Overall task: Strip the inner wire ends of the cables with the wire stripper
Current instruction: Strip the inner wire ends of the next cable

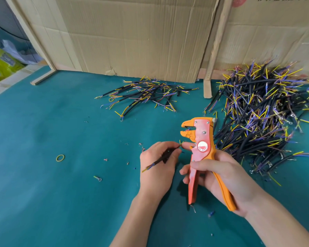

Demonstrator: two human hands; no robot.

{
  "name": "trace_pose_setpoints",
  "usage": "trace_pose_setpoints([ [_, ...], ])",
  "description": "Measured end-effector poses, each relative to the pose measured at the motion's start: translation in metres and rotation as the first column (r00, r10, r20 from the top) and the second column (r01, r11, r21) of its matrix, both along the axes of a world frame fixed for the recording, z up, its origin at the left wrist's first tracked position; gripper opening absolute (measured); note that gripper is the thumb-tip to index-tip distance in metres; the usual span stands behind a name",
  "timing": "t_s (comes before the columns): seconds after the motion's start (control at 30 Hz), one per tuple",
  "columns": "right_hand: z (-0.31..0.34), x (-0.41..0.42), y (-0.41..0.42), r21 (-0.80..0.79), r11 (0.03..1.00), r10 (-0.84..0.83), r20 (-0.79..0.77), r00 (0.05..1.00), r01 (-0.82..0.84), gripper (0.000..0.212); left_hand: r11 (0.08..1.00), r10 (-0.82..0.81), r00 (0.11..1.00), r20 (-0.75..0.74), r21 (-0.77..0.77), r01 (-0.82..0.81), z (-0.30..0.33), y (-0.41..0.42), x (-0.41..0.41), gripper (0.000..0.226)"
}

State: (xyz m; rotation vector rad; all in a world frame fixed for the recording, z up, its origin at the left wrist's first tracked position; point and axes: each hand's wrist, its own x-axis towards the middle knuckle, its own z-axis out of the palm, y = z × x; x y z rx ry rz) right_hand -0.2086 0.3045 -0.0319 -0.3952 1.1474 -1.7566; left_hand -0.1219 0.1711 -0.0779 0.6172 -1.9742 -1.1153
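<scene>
My right hand (219,172) grips the handles of an orange and red wire stripper (201,145), held upright with its jaws pointing left and slightly apart. My left hand (157,163) holds a short black cable (161,158), pinching its upper end just below the stripper's jaws. Thin coloured inner wires stick out of both cable ends. My right index finger reaches toward the cable's top end. A large heap of black cables (264,118) with yellow and blue inner wires lies at the right. A smaller pile of cables (146,94) lies further back in the middle.
The work surface is a teal mat (61,122). Cardboard sheets (132,36) and wooden battens stand along the back edge. A yellow rubber band (60,158), a ring terminal offcut (97,178) and small bits of insulation lie scattered on the mat.
</scene>
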Motion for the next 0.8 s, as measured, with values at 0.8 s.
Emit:
trace_pose_setpoints([
  [0.8, 0.0065, 0.0012, 0.0044, 0.029, 0.999, 0.022, -0.076, 0.997, -0.019, 0.054, 0.988, -0.013, 0.998, 0.060, -0.150, 0.022, -0.0031, 0.0006, -0.0019, 0.022],
])
